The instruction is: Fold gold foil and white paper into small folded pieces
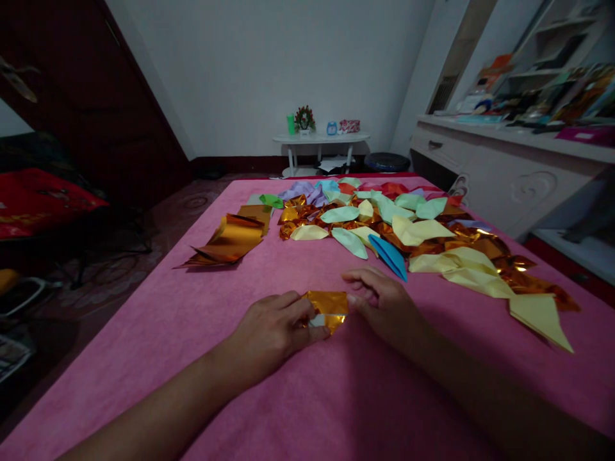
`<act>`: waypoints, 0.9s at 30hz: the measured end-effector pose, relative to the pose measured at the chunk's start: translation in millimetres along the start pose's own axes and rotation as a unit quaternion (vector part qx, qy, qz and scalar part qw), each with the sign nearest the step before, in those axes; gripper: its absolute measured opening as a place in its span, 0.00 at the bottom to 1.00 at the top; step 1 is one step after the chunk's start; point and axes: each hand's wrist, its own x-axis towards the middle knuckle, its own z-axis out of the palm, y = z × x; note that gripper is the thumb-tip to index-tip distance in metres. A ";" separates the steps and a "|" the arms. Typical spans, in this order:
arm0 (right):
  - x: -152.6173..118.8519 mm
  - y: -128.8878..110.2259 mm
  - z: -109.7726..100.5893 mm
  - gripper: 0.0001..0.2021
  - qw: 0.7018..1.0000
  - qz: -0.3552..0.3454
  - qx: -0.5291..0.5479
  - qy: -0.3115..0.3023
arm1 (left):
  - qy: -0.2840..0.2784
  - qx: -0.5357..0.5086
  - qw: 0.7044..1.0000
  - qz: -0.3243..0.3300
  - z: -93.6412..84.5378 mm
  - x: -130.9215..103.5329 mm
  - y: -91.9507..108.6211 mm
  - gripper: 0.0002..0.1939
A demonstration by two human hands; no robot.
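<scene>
A partly folded sheet of gold foil paper (pixel 327 301) lies on the pink cloth in front of me, with a pale patch of its reverse side showing. My left hand (pixel 281 323) grips its left side between thumb and fingers. At its right edge is my right hand (pixel 379 301), the thumb close to or touching the corner and the fingers curled above the cloth. Whether the right fingers pinch the edge is hard to make out. Beyond my left hand rests a loose stack of gold foil sheets (pixel 228 242). A blue folded paper piece (pixel 389 256) lies just past my right hand.
Many folded papers in green, yellow, purple and gold, such as a yellow piece (pixel 541 317), spread over the far right of the pink-covered surface (pixel 158 358). Behind stands a small white table (pixel 321 137). A white cabinet (pixel 500 160) is at right, a dark door (pixel 91 96) at left.
</scene>
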 end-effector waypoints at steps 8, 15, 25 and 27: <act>-4.4 -15.2 0.6 0.08 0.987 0.072 0.133 -0.050 | 0.003 0.018 1.000 0.026 1.4 -1.7 -6.0 0.12; -6.1 -16.9 2.9 0.07 0.989 -0.089 0.025 -0.112 | -0.009 0.009 1.000 0.021 2.4 -2.3 -7.0 0.12; -15.2 -34.3 4.0 0.07 0.982 -0.084 -0.100 -0.140 | 0.004 -0.017 1.000 0.021 5.9 -8.9 -10.0 0.16; -16.1 -38.0 5.2 0.06 0.980 -0.072 -0.125 -0.140 | 0.015 -0.063 0.998 0.000 6.8 -11.2 -11.7 0.18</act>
